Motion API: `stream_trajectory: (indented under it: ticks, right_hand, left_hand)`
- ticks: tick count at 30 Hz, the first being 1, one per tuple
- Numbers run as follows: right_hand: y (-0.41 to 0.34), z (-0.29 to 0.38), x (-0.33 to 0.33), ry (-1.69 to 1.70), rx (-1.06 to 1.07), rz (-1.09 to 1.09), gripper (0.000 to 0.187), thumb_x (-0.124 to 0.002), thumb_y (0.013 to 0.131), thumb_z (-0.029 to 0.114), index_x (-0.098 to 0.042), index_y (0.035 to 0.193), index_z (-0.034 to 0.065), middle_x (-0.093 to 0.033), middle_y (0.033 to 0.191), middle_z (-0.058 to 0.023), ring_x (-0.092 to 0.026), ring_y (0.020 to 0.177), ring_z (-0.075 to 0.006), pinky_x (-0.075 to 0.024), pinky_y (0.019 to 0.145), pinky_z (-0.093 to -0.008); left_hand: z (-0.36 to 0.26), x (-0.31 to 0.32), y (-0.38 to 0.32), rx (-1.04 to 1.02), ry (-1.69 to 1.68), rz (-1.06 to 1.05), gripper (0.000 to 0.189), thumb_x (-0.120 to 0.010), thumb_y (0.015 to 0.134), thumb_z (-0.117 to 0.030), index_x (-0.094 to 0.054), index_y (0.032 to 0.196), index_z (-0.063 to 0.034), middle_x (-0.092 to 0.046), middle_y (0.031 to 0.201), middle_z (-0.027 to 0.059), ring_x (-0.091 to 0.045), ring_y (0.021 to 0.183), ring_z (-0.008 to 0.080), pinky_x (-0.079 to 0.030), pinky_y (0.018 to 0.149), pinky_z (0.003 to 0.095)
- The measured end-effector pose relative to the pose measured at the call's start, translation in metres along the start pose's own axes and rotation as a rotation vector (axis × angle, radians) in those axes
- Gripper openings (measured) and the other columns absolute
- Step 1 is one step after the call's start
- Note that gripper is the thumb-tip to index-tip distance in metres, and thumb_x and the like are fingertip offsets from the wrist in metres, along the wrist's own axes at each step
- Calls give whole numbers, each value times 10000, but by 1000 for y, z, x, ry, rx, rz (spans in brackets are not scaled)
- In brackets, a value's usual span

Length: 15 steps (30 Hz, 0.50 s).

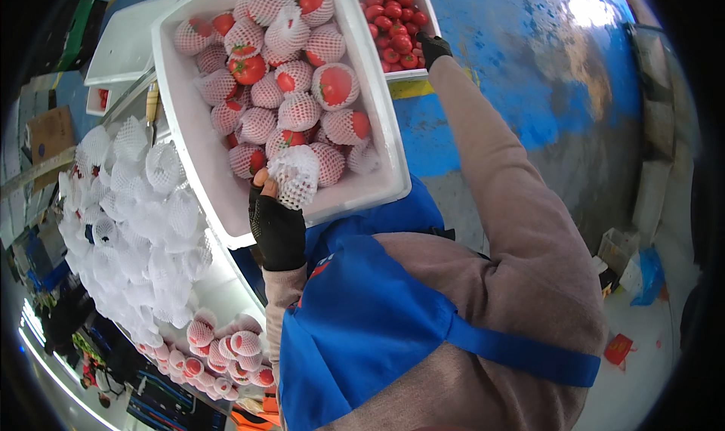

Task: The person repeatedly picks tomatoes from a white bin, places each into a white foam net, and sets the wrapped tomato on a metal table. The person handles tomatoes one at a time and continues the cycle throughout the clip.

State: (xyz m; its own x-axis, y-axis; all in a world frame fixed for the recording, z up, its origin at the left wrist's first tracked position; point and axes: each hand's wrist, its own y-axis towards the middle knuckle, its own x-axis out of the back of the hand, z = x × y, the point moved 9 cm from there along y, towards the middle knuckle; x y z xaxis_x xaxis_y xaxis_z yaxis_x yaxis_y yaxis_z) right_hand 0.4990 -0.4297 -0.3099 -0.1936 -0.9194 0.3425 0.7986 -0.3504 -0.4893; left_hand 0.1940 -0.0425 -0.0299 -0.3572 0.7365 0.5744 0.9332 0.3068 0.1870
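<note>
My left hand (276, 227), in a black fingerless glove, pinches a white foam net sleeve (293, 176). The sleeve is over the near end of a large white foam box (391, 147). Inside that box lie several tomatoes (299, 112) in foam nets, and one bare tomato (247, 69) shows its green stem end. My right arm is stretched out to a smaller foam box (387, 76) of bare red tomatoes (401, 44). My gloved right hand (435, 48) is at its right rim, fingers over the tomatoes. Whether they grip one cannot be made out.
A large heap of white foam nets (141, 221) lies to the left, with netted tomatoes (226, 349) nearer me. A wooden-handled tool (152, 105) stands beside the box. Beyond is another white foam box (127, 40). The blue floor (487, 28) looks wet at right.
</note>
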Motion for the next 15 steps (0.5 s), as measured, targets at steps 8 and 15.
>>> stream_trajectory:
  ticks: [8,15]
  right_hand:
    - [-257,181,-68,-191,1040,421,204,-633,826,104,-620,1006,8,-673,860,-89,-634,723,-159,-504,675,-265]
    - [-302,228,-148,-429,1382,232,250,-682,768,191,-629,999,110,-656,880,-99,-655,810,-262,-518,714,-345]
  left_hand:
    - [-4,19,6,-67,75,-46,255,-533,841,52,-504,1090,4,-551,1157,246,-570,1022,377,-459,898,403]
    - [61,64,-25,666,-1075,-391,299,-464,933,-155,-491,1172,24,-564,1118,140,-569,998,212,-461,862,324]
